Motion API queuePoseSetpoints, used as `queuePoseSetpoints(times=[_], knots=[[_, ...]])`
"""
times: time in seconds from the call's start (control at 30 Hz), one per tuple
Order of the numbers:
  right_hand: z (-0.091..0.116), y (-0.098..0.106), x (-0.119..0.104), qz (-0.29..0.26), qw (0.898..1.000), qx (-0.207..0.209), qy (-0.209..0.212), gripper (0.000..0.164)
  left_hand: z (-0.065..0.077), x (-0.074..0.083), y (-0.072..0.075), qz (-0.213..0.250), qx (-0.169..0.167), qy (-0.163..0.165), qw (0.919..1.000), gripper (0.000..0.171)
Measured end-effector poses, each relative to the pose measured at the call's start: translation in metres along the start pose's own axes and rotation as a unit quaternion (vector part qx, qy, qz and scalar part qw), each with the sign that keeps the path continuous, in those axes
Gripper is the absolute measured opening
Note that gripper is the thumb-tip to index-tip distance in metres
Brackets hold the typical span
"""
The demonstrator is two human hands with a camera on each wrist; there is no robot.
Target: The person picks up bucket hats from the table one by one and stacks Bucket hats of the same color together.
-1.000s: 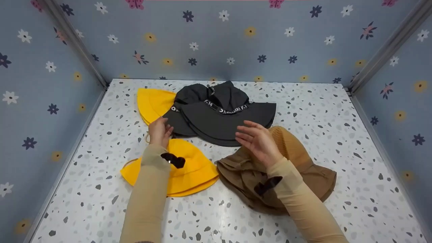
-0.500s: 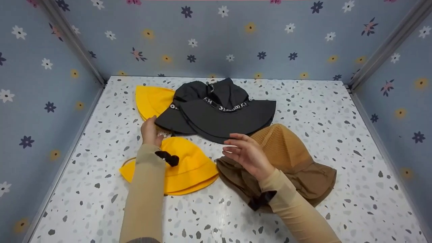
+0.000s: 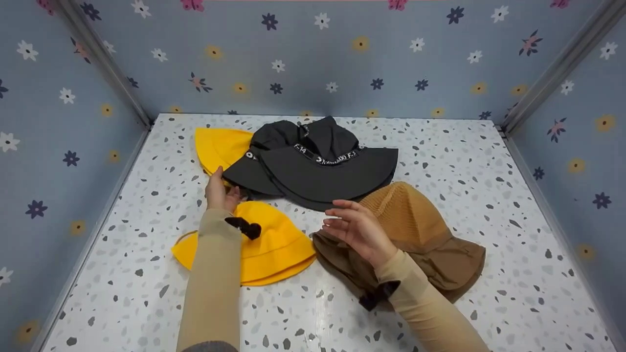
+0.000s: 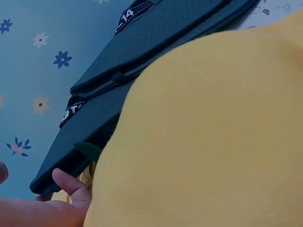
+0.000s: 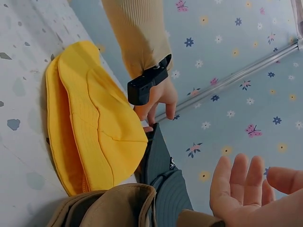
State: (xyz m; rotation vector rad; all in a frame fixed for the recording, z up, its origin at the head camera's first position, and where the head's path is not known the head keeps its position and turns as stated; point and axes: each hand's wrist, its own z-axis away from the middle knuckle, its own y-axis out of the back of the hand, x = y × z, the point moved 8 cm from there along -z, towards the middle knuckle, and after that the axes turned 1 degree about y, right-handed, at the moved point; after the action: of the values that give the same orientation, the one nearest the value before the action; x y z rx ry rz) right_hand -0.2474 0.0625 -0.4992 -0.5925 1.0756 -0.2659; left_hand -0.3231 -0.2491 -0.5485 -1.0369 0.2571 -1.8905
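My left hand (image 3: 220,193) holds the left tip of a black wide-brimmed hat (image 3: 249,178), fingers and thumb on either side of the brim edge. The left wrist view shows a finger (image 4: 71,187) against the brim's underside. A second black hat (image 3: 323,181), with a white-lettered band, overlaps the first. Behind them a yellow hat (image 3: 220,146) is partly covered. A yellow bucket hat (image 3: 274,244) lies under my left forearm. My right hand (image 3: 362,234) is raised over a brown hat (image 3: 411,215) with a tan ribbed crown, fingers loosely bent, holding nothing.
The hats lie on a white speckled tabletop (image 3: 513,274). Blue flowered panels enclose it on the left (image 3: 63,161), back (image 3: 313,58) and right (image 3: 582,146), joined by metal corner posts. Black devices are strapped on both wrists.
My left hand has shifted slightly left, uncovering the black brim's tip. My right hand has come down and left, from beside the front black brim to over the brown hat. The hats look unmoved.
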Motion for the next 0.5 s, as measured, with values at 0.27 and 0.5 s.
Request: queuePoseSetpoints(times=[0.27,0.5], knots=[[0.000,0.003,0.000,-0.004,1.000,-0.002,0.003,0.022,-0.004,0.000,-0.007,0.011,-0.014,0.001,0.9998,0.021],[-0.001,0.008,-0.002,0.000,1.000,0.005,0.008,0.022,-0.008,0.003,-0.019,-0.019,-0.021,-0.004,0.9996,0.040]])
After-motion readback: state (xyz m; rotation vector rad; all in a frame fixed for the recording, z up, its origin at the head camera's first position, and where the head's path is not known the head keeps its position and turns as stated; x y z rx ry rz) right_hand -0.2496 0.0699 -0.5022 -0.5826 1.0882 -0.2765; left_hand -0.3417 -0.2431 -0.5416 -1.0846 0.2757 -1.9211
